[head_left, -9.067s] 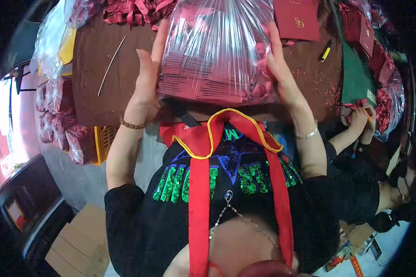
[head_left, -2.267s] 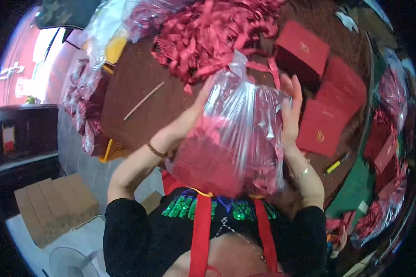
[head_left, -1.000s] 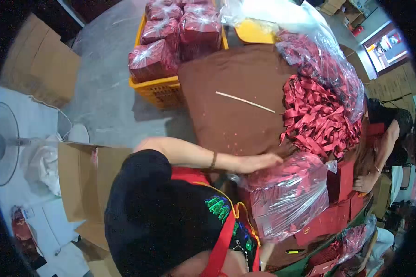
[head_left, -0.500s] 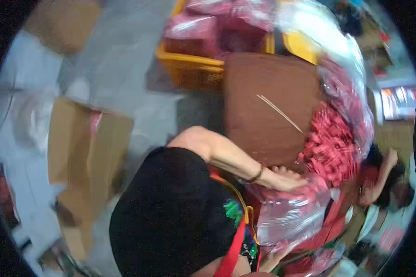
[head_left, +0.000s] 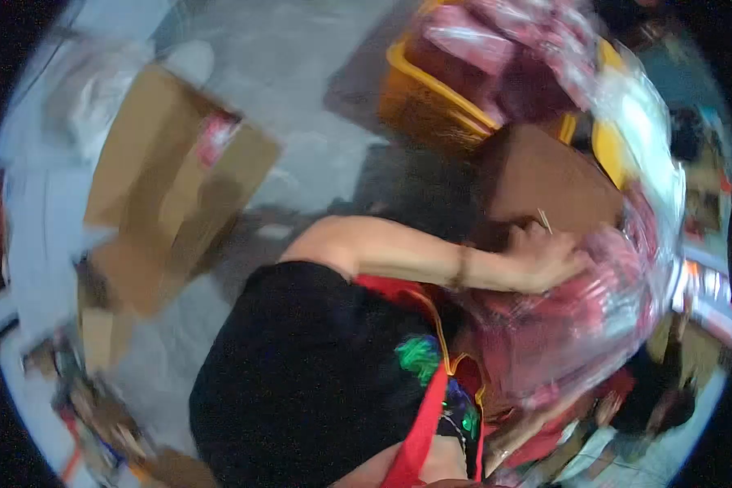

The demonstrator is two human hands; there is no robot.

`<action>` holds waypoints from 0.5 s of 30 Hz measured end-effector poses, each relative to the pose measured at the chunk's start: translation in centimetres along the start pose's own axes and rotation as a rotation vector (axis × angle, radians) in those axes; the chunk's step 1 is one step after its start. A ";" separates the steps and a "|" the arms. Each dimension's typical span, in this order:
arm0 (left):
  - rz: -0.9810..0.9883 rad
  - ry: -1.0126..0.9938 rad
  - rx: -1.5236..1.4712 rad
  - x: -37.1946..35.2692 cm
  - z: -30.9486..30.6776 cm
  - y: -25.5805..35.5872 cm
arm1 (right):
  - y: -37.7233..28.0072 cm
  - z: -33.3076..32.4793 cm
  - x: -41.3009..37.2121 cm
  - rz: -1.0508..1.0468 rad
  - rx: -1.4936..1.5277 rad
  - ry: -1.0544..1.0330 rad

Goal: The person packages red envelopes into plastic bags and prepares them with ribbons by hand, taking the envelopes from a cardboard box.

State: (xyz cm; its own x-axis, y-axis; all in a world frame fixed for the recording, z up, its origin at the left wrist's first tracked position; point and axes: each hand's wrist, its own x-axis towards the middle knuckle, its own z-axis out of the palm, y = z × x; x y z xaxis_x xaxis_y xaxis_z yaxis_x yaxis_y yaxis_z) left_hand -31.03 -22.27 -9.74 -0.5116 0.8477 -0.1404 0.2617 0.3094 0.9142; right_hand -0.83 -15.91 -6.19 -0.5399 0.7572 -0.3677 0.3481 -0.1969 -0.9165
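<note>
My left hand [head_left: 549, 259], blurred, has its fingers curled at the upper edge of a clear plastic bag [head_left: 569, 333] of pinkish-red pieces. A brown board [head_left: 557, 175] lies just beyond it, with the tip of a thin pale stick [head_left: 544, 220] showing beside my fingers. Low in the view, my right hand [head_left: 516, 443] is by the underside of the bag; its fingers are smeared and partly hidden.
A yellow crate [head_left: 431, 102] with pink plastic-wrapped bundles [head_left: 472, 41] stands at the top. An open cardboard box [head_left: 159, 163] is on the grey floor at the left. A co-worker's dark clothing [head_left: 655, 390] shows at the lower right.
My left hand has moved up and right with the bag's edge, and the bag now covers the loose red pieces. The view has turned, shifting the crate and board right.
</note>
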 end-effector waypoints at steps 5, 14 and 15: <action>-0.045 0.258 -0.149 -2.7 -3.0 -4.2 | -3.1 6.1 8.2 -0.106 0.016 0.219; -0.078 0.206 -0.774 -3.9 -7.4 -8.5 | -5.7 12.9 10.7 0.109 0.187 -0.081; -0.089 0.212 -0.853 -3.6 -7.8 -8.3 | -6.1 13.4 11.2 0.065 0.168 -0.125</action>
State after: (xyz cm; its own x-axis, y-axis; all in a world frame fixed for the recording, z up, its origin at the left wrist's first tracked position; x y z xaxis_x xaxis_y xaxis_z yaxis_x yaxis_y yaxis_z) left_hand -37.74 -31.29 -13.88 -0.6644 0.7114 -0.2289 -0.4429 -0.1281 0.8874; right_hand -19.28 -14.56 -6.88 -0.6152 0.6580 -0.4342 0.2586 -0.3518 -0.8996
